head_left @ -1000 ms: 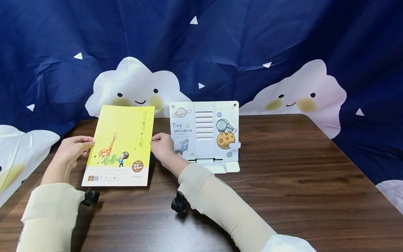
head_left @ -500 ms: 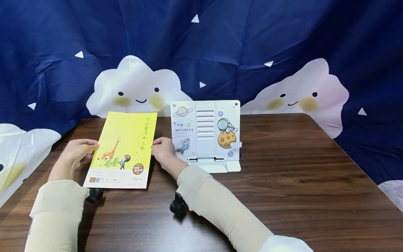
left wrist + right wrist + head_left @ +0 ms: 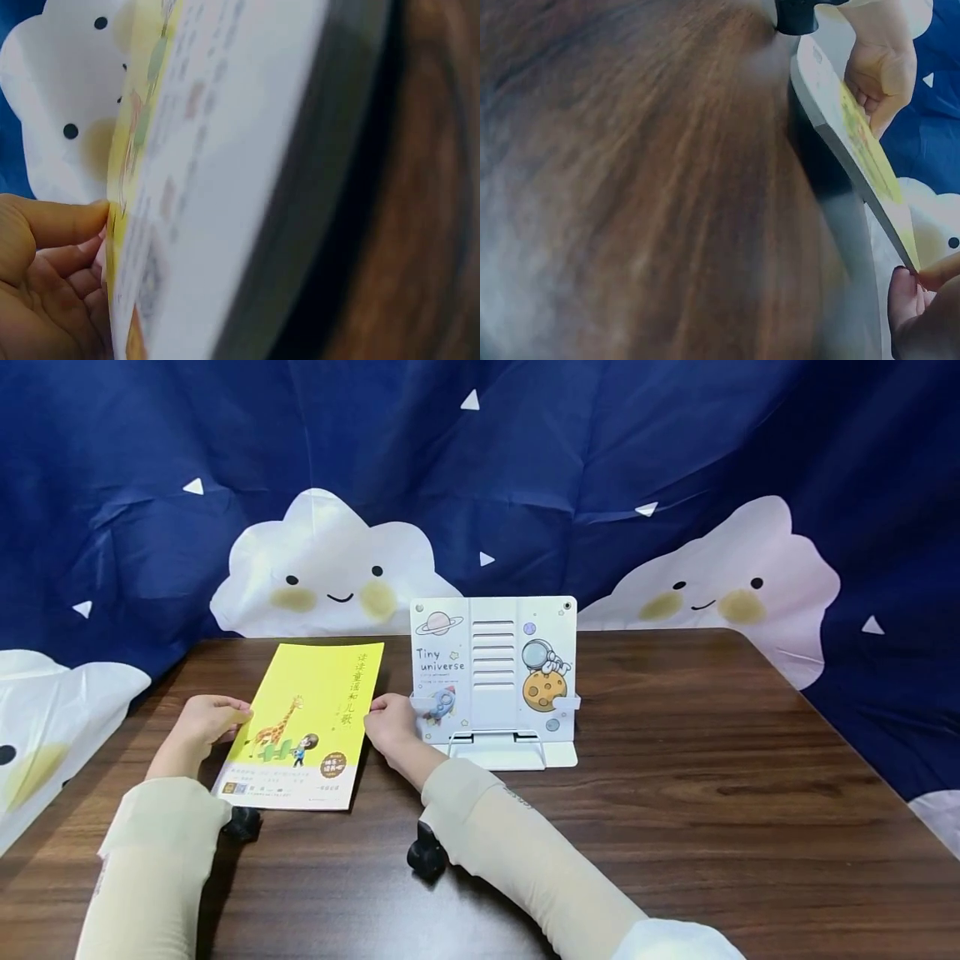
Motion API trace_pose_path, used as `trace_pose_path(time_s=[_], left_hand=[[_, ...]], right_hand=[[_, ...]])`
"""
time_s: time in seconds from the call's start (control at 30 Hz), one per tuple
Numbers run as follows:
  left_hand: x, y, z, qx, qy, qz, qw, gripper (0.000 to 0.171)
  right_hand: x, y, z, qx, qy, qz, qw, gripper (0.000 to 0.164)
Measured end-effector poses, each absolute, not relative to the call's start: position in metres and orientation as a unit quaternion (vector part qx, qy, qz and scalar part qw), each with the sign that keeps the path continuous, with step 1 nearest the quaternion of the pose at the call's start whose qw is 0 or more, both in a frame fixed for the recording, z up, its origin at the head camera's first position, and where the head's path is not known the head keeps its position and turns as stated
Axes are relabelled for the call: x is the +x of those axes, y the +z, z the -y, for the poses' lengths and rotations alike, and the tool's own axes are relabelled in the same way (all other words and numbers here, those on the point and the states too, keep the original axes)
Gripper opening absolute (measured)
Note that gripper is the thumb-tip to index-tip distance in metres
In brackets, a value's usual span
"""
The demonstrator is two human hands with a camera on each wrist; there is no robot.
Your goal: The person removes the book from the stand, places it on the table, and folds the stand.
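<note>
A yellow book [image 3: 315, 693] with a giraffe and a child on its cover is held a little above the left side of the table, its far end tipped down. My left hand [image 3: 206, 724] pinches the book's left edge between thumb and fingers; the left wrist view shows the thumb [image 3: 71, 221] on the cover. At the right edge, my right hand [image 3: 392, 724] pinches it too, as the right wrist view shows with fingers [image 3: 907, 300] at the edge. Just right of that hand stands a white book stand [image 3: 491, 706] printed with "Tiny universe".
The dark wooden table [image 3: 712, 793] stretches out to the right of the stand. Behind it hangs a blue curtain [image 3: 525, 460] with white clouds. Black wrist cameras [image 3: 426, 852] hang under both sleeves, near the tabletop.
The book's far end has come down, so the cover lies flatter and looks shorter. Both hands keep their pinch; the left hand has shifted right and slightly lower. The stand is unchanged.
</note>
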State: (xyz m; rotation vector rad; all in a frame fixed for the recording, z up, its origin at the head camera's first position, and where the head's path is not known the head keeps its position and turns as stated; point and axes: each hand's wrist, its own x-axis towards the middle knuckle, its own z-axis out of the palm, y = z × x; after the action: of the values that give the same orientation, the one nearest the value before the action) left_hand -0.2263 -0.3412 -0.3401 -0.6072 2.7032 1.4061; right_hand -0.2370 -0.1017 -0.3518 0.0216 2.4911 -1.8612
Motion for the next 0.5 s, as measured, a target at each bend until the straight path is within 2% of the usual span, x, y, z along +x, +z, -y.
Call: trace_pose_path(time_s=[0.27,0.5], left_hand=[[-0.2295,-0.343,0.3355,-0.189,0.444,-0.876,0.012,0.032],[-0.2295,-0.3458,0.3331,-0.198,0.451,-0.87,0.03,0.031]], right_hand=[[-0.2384,-0.3577,0.0942,-0.012,-0.555,-0.831,0.036,0.012],[-0.2382,-0.3607,0.092,-0.003,-0.556,-0.829,0.064,0.014]])
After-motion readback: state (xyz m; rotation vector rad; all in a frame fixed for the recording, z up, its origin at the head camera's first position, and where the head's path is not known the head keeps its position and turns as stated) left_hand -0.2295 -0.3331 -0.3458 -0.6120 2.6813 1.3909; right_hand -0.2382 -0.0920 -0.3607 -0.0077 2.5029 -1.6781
